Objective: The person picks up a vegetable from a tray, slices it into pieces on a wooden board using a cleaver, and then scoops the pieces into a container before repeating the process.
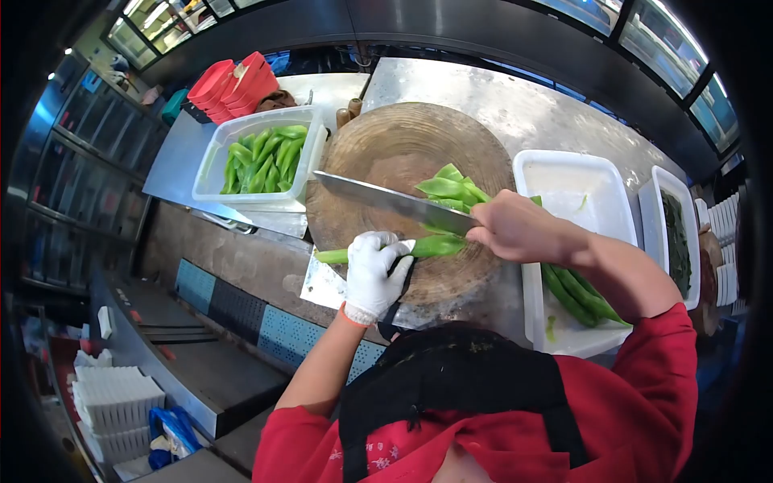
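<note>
My left hand (374, 272), in a white glove, is closed around a long green pepper (441, 245) lying on the round wooden chopping board (386, 133). The pepper's narrow end sticks out to the left of the glove and its wide end to the right. In my right hand (515, 228) is a knife (378, 196) with a long, broad blade, pointing left above the board; the fist hides its handle. Behind the blade lie cut green pepper pieces (448, 187), partly covered by it and by my right hand.
A plastic tub of green peppers (270, 161) stands left of the board, near red containers (233, 87). To the right are a white tub (564, 173), another tub with long green peppers (576, 298), partly under my right arm, and a white tray (654, 201) with dark contents.
</note>
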`<state>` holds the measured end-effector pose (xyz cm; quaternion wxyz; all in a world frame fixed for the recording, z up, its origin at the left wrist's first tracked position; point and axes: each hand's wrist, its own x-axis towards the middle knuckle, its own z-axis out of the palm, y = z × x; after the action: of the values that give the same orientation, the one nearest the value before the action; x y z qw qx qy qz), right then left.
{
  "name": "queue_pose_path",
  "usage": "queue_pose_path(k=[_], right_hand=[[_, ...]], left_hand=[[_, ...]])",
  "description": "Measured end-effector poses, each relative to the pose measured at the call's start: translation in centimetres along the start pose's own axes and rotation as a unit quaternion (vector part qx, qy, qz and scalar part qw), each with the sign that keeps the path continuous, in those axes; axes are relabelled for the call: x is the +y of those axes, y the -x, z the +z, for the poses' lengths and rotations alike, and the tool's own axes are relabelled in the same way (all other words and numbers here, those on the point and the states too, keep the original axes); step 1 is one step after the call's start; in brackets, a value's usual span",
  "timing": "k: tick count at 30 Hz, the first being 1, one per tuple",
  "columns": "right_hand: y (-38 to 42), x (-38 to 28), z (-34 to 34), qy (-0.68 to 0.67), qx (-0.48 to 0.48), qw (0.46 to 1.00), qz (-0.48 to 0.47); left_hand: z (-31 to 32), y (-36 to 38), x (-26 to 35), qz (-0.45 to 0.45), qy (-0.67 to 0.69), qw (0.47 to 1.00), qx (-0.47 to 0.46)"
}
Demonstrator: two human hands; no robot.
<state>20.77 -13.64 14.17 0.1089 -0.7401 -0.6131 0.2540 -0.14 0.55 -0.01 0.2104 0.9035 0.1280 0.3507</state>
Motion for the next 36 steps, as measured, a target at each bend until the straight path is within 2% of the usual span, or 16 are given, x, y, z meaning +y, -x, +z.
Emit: queue_pose_path(k=[6,11,13,15,17,19,22,23,27,31,33,34,36], right_hand=[[0.4,-0.6,0.9,-0.015,-0.075,0.997,0.014],[-2.5,-0.8,4.3,-0.024,-0.074,0.997,-0.008],[-2.4,-1.2,4.1,-0.036,-0.071,0.996,0.025],[-2.0,-1.4,3.4,-0.025,-0.067,0.997,0.019],[-1.4,-1.8,2.6,-0.013,-0.071,0.997,0.009],[-0.7,-2.5,1.4,0.007,-0.080,0.997,0.011],[0.1,-3.6,0.7,-0.010,-0.081,0.996,0.040],[0.2,-3.4,1.0,-0.009,-0.084,0.996,0.041],[-1.0,-2.4,3.4,-0.003,-0.090,0.996,-0.004],[-2.1,-2.3,5.5,-0.019,-0.072,0.997,-0.012],[-2.0,-2.4,4.8,-0.037,-0.077,0.996,0.001],[-2.0,-2.4,4.6,-0.054,-0.081,0.995,0.012],[-2.0,-2.2,4.7,-0.054,-0.078,0.995,0.009]], left_hand=[[0.6,1.3,-0.4,0.039,0.007,0.999,0.031],[0.5,1.9,-0.6,0.043,0.001,0.998,0.041],[-1.1,1.6,-0.1,0.020,0.030,0.999,-0.008],[-3.3,0.8,-0.6,-0.020,-0.038,0.999,-0.018],[-3.9,2.1,-2.0,-0.035,-0.011,0.998,-0.053],[-3.4,2.8,-2.0,-0.035,0.010,0.998,-0.049],[-1.6,2.9,-1.3,-0.014,0.022,0.999,0.029],[-1.2,3.0,-1.1,-0.017,0.024,0.999,0.029],[-0.8,3.4,-0.4,-0.025,-0.019,0.999,0.039],[-2.4,3.1,0.0,-0.022,0.003,1.000,-0.006],[-3.9,2.6,0.2,-0.021,-0.016,0.999,-0.041],[-4.2,3.2,-0.6,-0.022,-0.079,0.994,-0.067],[-4.4,4.0,-1.6,-0.019,-0.050,0.995,-0.084]])
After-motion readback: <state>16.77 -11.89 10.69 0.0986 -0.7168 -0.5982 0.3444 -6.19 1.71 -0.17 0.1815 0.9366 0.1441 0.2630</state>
